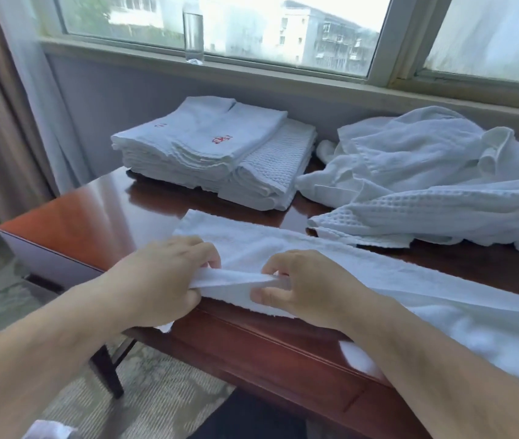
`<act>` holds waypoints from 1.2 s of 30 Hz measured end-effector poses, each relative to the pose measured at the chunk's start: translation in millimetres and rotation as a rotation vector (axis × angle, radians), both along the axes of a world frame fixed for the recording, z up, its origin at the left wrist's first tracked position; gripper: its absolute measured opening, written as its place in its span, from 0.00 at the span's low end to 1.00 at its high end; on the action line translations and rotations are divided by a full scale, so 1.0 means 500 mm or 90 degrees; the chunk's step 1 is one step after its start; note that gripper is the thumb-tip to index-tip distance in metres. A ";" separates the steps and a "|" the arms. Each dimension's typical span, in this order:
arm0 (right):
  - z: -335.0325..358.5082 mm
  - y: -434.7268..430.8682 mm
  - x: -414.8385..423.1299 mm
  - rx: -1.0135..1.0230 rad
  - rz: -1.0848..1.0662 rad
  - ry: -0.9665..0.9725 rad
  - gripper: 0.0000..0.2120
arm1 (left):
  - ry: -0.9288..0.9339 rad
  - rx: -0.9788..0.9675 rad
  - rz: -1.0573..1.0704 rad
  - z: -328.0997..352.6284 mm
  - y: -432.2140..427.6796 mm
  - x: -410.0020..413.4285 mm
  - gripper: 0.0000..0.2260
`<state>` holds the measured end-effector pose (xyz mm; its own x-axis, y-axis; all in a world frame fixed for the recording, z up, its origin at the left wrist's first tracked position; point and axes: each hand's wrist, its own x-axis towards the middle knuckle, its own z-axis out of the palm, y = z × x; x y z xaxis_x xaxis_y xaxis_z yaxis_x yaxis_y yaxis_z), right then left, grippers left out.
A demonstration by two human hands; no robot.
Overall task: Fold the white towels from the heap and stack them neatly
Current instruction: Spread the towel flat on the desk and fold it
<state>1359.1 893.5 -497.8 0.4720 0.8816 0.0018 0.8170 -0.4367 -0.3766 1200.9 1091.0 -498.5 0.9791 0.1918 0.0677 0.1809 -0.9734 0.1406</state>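
A long white towel (362, 274) lies across the near part of the wooden table (87, 213), its right end hanging over the front edge. My left hand (163, 280) and my right hand (309, 286) both pinch the towel's near edge, close together, lifting a narrow strip of it. A stack of folded white towels (214, 150) sits at the back left by the wall. The heap of unfolded white towels (426, 175) lies at the back right.
A clear bottle (193, 30) stands on the window sill above the stack. Curtains (5, 106) hang at the left. The table's left corner juts over patterned carpet (163, 394). Something white (49, 430) lies on the floor at bottom left.
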 end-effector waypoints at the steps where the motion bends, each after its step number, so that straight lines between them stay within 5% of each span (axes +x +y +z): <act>1: 0.002 0.009 -0.004 0.005 0.001 -0.002 0.16 | 0.015 -0.004 0.015 0.006 0.016 -0.011 0.17; 6: 0.025 0.040 0.012 0.107 -0.024 -0.019 0.22 | 0.056 -0.073 0.113 0.064 0.088 -0.028 0.11; 14: 0.050 0.093 0.114 0.130 -0.137 -0.032 0.17 | -0.139 -0.382 0.185 0.053 0.177 0.125 0.11; 20: 0.004 0.112 0.167 0.047 -0.160 -0.030 0.11 | -0.073 -0.166 0.294 0.002 0.182 0.196 0.14; 27: -0.022 0.115 0.162 0.106 -0.158 -0.046 0.11 | -0.003 -0.278 0.289 0.014 0.188 0.138 0.20; 36: -0.033 0.122 0.138 0.081 -0.143 -0.157 0.13 | 0.069 -0.046 0.382 0.013 0.160 0.119 0.13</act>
<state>1428.0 954.7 -514.2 0.6258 0.7411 0.2432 0.7789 -0.5779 -0.2436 1260.5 1171.0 -492.2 0.6991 0.7125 -0.0600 0.7118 -0.6855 0.1533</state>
